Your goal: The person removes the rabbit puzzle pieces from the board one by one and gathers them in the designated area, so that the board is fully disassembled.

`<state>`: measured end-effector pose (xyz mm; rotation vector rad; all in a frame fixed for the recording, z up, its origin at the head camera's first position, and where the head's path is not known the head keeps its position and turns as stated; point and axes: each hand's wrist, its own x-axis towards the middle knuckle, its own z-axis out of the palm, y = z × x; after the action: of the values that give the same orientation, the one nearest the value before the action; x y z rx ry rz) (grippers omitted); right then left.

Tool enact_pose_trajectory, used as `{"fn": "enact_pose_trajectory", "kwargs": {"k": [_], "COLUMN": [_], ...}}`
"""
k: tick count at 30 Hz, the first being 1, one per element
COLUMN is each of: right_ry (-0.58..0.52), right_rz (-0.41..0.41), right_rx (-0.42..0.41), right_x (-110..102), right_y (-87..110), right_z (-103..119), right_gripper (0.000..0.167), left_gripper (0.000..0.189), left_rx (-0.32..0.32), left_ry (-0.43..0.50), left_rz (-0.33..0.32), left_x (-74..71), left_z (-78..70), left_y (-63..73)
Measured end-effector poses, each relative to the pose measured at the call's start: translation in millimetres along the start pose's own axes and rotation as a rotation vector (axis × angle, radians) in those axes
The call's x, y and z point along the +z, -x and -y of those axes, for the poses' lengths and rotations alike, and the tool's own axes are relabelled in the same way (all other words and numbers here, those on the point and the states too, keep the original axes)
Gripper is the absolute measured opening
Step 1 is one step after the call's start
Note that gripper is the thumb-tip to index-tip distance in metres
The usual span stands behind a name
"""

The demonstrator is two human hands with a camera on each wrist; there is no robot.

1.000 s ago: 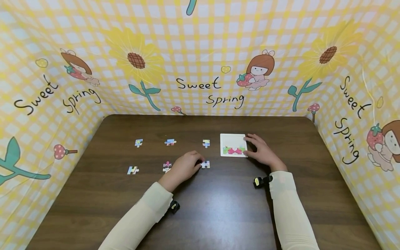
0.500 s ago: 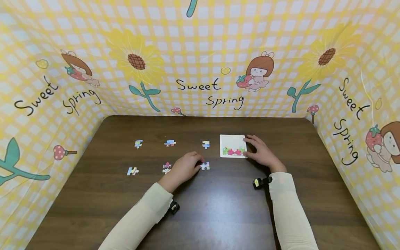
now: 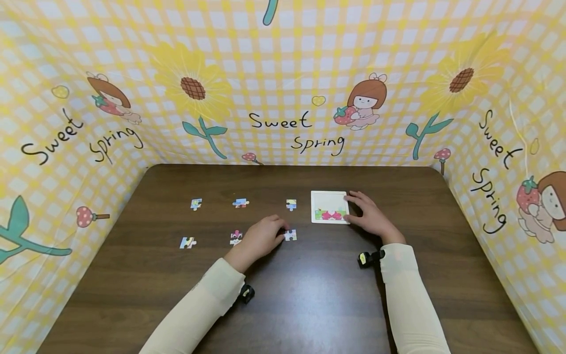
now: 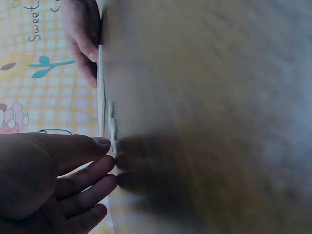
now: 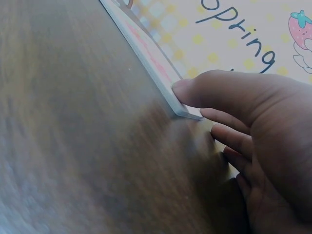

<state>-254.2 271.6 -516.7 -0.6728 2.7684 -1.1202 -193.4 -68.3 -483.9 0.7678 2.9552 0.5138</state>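
My left hand has its thumb and index finger at the left side of a jigsaw puzzle piece, pinching its edge while it lies flat on the table. Seen from the left wrist, the thumb tip meets the end of the thin piece; the index fingertip is hidden. The right hand touches the right edge of a white puzzle tray with spread thumb and fingers. Pink and green picture pieces fill the tray's near strip. In the right wrist view the thumb rests on the tray's corner.
Loose puzzle pieces lie in two rows on the brown table: one piece just beyond the left hand, another beside its wrist, others farther left. A checked yellow cloth rises around the table's back and sides.
Both hands, the tray and the pieces keep their places. Only a slight downward shift of the whole head view shows.
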Motion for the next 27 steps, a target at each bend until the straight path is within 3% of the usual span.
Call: {"fn": "enact_pose_trajectory", "kwargs": {"k": [7, 15, 21, 27], "right_ry": [0.0, 0.009, 0.015, 0.019], "right_rz": [0.036, 0.049, 0.052, 0.051], "right_rx": [0.049, 0.064, 0.074, 0.061], "right_x": [-1, -3, -3, -4], "right_y": [-0.6, -1.8, -2.3, -3.0], "right_z": [1, 1, -1, -1], "right_gripper": [0.064, 0.065, 0.065, 0.064], "left_gripper": [0.022, 0.033, 0.049, 0.061], "left_rx": [-0.004, -0.004, -0.015, -0.043], "left_ry": [-0.043, -0.053, -0.118, -0.174], "left_rz": [0.021, 0.068, 0.109, 0.139], "left_x": [-8.7, -18.5, -12.7, -0.5], "left_z": [-10.5, -34.7, -53.2, -61.9], "left_y": [-7.2, -29.8, -55.2, -79.8]}}
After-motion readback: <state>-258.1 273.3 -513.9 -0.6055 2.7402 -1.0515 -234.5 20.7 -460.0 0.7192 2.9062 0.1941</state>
